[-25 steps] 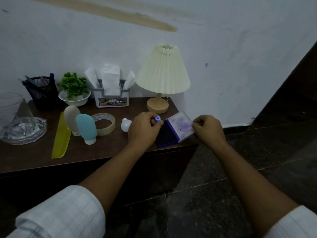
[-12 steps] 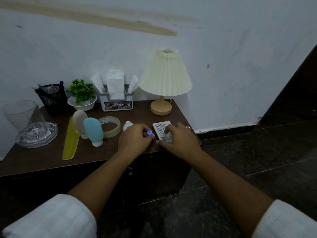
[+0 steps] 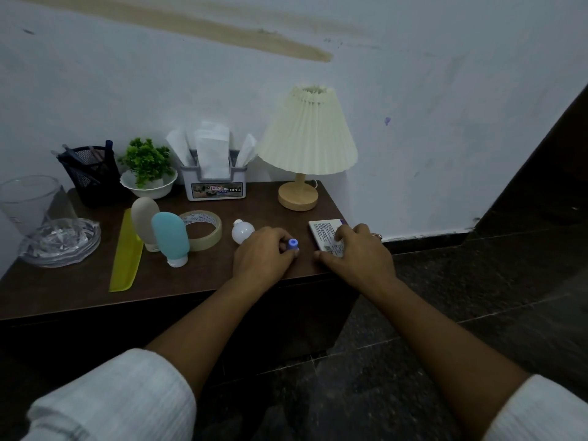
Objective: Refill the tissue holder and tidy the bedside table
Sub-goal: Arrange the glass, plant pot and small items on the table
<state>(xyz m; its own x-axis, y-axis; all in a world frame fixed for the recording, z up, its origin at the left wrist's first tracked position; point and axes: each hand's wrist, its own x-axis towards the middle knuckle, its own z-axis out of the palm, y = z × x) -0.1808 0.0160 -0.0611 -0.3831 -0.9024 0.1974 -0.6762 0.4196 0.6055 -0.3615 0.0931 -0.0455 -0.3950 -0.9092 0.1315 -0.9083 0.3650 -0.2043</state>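
Observation:
A grey tissue holder point(image 3: 219, 186) with white tissues point(image 3: 212, 154) sticking up stands at the back of the dark wooden bedside table point(image 3: 79, 288). My left hand point(image 3: 259, 253) grips a small bottle with a blue cap point(image 3: 292, 244) near the table's front edge. My right hand point(image 3: 356, 253) rests on a closed flat stamp-pad case point(image 3: 324, 232) with a printed label, fingers curled over its near side, at the table's right front corner.
A lamp point(image 3: 305, 144) stands back right. A small white bulb point(image 3: 242, 231), tape roll point(image 3: 203, 229), blue bottle point(image 3: 170, 238), beige bottle point(image 3: 144, 221), yellow comb point(image 3: 127, 253), glass dish point(image 3: 60, 245), glass jug point(image 3: 27, 200), pen holder point(image 3: 90, 173) and potted plant point(image 3: 148, 168) fill the left.
The stamp-pad case was open one second ago; my right hand folded its lid down and now rests on the closed case. My left hand keeps hold of the blue-capped bottle.

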